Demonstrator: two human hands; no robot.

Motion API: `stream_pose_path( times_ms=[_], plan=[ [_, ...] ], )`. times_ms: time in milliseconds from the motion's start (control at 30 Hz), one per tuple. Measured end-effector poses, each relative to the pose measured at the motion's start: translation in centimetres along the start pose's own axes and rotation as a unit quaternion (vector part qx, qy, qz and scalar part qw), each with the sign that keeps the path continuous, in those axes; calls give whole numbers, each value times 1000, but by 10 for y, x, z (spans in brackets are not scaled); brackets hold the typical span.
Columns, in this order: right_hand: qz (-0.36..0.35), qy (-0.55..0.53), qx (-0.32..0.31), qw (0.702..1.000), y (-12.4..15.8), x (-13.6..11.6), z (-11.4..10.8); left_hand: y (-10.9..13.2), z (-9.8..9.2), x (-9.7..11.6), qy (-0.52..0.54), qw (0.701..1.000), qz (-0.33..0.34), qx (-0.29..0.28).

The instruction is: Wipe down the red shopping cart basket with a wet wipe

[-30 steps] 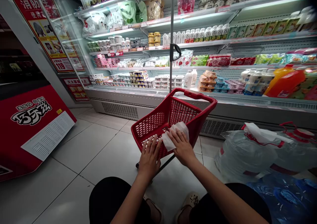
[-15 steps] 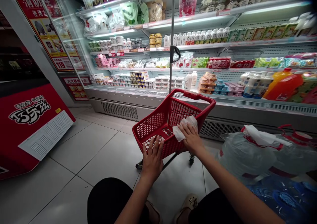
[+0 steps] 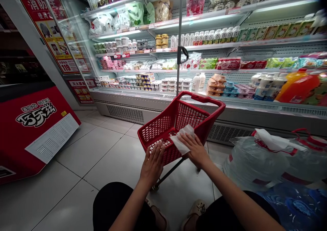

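Observation:
A red plastic shopping cart (image 3: 156,129) with a mesh basket stands on the floor in front of me, its handle towards the fridge. My left hand (image 3: 152,164) lies with fingers stretched out against the basket's near side, at the left. Under the spread fingers of my right hand (image 3: 196,152) is a thin white wipe (image 3: 181,145), pressed flat on the near side of the basket close to its right corner. Part of the wipe is covered by those fingers.
Behind the cart runs a refrigerated display (image 3: 122,91) stocked with dairy and drinks, with a door handle (image 3: 183,55) in front. Large water bottles (image 3: 252,163) stand at right, a white cloth or tissue (image 3: 273,139) on top. A red freezer (image 3: 58,122) is at left.
My right hand has slid left with the wipe along the basket side. The cart's lower frame and wheels have shifted. My left hand stays at the basket.

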State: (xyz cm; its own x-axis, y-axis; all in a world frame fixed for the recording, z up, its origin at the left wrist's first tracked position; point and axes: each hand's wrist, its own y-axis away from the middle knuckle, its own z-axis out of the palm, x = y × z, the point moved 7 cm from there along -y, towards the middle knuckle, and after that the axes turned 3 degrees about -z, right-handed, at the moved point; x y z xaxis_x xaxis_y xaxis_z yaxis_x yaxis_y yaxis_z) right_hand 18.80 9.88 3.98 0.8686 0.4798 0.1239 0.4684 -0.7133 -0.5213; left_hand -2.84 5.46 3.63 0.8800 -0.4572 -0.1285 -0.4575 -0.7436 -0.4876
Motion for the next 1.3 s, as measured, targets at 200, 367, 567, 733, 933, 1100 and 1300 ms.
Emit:
stream_pose_path(
  times_ms=[200, 367, 567, 733, 933, 1100, 1300],
  plan=[
    [75, 35, -13, 996, -5, 55, 15, 1, 2, -13, 33, 999, -18, 8],
    [102, 1, -15, 995, -14, 25, 27, -7, 13, 5, 73, 996, -38, 35],
    [14, -49, -24, 998, -10, -55, 16, -11, 23, 16, 79, 994, -62, 52],
    [-70, -65, -44, 994, -1, -64, 10, -8, 19, 13, 80, 994, -46, 56],
    [42, -13, -51, 998, -2, 33, 18, -6, 15, -17, 80, 997, -6, 18],
    [95, -3, -63, 993, -13, 66, 32, -11, 23, -27, 69, 997, -25, 11],
    [118, -31, -38, 992, -21, 40, 36, -17, 24, -1, 63, 996, -51, 25]
  ],
)
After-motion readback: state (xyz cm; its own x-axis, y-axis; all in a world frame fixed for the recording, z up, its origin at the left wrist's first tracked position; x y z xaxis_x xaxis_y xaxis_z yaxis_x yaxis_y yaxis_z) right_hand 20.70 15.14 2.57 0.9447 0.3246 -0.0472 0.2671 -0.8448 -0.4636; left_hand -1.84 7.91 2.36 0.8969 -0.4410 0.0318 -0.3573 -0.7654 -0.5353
